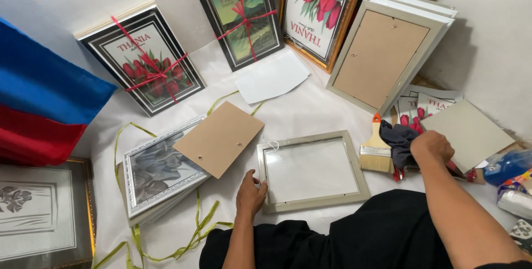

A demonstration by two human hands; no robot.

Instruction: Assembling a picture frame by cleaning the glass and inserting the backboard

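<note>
Two hands at an empty picture frame on a white-covered floor.

The left hand (pixel 251 196) has its fingers (pixel 256 180) curled together, pressing on the lower left corner of the pale glazed frame (pixel 313 170), which lies flat right in front of the person. The right hand (pixel 431 146) is closed on a dark cloth (pixel 400 140) just right of the frame, beside a paintbrush (pixel 376 150) with an orange handle. A brown backing board (pixel 219 138) rests on a stack of silver frames (pixel 158 176) to the left; green ribbon (pixel 194 236) trails across the sheet.
</note>
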